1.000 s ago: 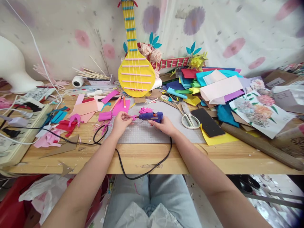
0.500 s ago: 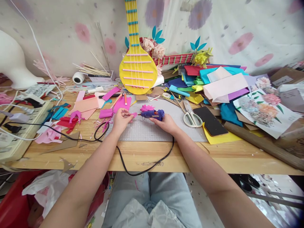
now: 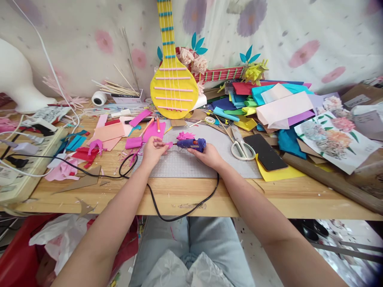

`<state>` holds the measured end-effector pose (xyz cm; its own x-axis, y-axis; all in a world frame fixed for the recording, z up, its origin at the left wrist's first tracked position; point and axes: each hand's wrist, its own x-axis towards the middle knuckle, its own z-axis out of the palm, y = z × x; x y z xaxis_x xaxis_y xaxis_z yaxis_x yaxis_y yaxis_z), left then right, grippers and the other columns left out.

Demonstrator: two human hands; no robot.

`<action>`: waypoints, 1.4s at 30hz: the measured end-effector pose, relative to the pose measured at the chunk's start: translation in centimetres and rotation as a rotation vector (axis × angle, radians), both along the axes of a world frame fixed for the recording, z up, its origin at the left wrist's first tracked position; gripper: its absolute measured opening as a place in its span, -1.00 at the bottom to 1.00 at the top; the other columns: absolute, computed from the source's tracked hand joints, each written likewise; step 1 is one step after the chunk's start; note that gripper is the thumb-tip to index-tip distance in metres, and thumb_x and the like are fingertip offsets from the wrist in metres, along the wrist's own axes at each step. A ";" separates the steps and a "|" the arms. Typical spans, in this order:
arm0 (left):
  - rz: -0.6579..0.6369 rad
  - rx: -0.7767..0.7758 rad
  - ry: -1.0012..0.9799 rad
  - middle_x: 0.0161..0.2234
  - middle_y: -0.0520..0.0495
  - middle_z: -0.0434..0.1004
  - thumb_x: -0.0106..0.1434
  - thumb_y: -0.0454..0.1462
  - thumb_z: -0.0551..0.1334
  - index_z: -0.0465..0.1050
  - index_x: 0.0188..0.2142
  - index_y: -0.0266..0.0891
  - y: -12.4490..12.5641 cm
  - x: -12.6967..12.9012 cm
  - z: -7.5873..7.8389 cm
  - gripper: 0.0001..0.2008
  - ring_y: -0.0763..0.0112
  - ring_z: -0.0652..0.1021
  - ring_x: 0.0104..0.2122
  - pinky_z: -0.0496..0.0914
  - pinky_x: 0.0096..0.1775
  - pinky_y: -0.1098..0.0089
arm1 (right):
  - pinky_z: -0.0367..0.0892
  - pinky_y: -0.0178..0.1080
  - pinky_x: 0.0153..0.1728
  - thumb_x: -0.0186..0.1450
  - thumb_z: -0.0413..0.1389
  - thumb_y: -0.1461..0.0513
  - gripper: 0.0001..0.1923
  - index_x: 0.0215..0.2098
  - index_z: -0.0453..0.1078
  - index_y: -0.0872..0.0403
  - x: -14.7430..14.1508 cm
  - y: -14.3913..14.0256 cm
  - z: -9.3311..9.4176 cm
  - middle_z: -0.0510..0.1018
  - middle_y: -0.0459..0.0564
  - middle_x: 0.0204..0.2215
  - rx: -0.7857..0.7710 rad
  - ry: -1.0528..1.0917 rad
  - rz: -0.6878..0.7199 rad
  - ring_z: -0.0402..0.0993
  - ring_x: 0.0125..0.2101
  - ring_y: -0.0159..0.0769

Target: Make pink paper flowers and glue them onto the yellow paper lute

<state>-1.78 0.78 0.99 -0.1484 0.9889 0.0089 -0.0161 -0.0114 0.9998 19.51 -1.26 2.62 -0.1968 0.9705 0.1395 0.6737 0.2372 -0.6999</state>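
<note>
Pinched in my left hand (image 3: 154, 152) is a small piece of pink paper (image 3: 170, 145). My right hand (image 3: 210, 155) is wrapped round a blue hot glue gun (image 3: 191, 145), its nozzle pointing left at the pink piece and very close to it; whether they touch I cannot tell. Just behind the glue gun, a bundle of cut pink paper (image 3: 184, 136) lies on the grey cutting mat (image 3: 176, 169). From the gun's handle a black cord (image 3: 182, 218) loops down past the table edge and runs left.
Scissors (image 3: 243, 150) and a black phone (image 3: 265, 152) lie at the right. A yellow paper lute (image 3: 174, 88) stands at the back. Coloured paper scraps (image 3: 109, 131) and a power strip (image 3: 18, 179) are at the left, with a paper pile (image 3: 284, 105) at the back right.
</note>
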 end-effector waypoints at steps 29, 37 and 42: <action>-0.043 0.010 0.017 -0.52 0.05 0.48 -0.16 -0.30 0.39 0.23 -0.35 -0.24 -0.1 0.1 0.0 -0.59 0.40 0.55 -0.50 0.44 -0.51 0.43 | 0.31 -0.26 -0.34 0.20 0.08 -0.01 -0.62 -0.19 0.49 0.06 -0.3 0.0 -0.1 0.59 0.00 -0.36 0.068 0.008 -0.010 0.49 -0.36 -0.22; -0.026 0.006 0.007 -0.53 0.06 0.48 -0.15 -0.30 0.39 0.22 -0.35 -0.24 0.1 0.1 -0.2 -0.60 0.39 0.57 -0.49 0.45 -0.50 0.44 | 0.28 -0.28 -0.39 0.19 0.07 -0.05 -0.58 -0.21 0.51 0.06 -0.1 0.0 -0.3 0.58 -0.02 -0.42 0.044 -0.040 0.004 0.47 -0.40 -0.24; -0.005 0.010 -0.007 -0.53 0.10 0.44 -0.14 -0.32 0.38 0.21 -0.34 -0.24 0.1 0.1 -0.1 -0.60 0.40 0.57 -0.49 0.44 -0.53 0.48 | 0.32 -0.24 -0.33 0.20 0.07 -0.03 -0.61 -0.20 0.50 0.06 0.0 0.1 -0.3 0.59 0.01 -0.35 0.071 0.009 -0.005 0.49 -0.34 -0.21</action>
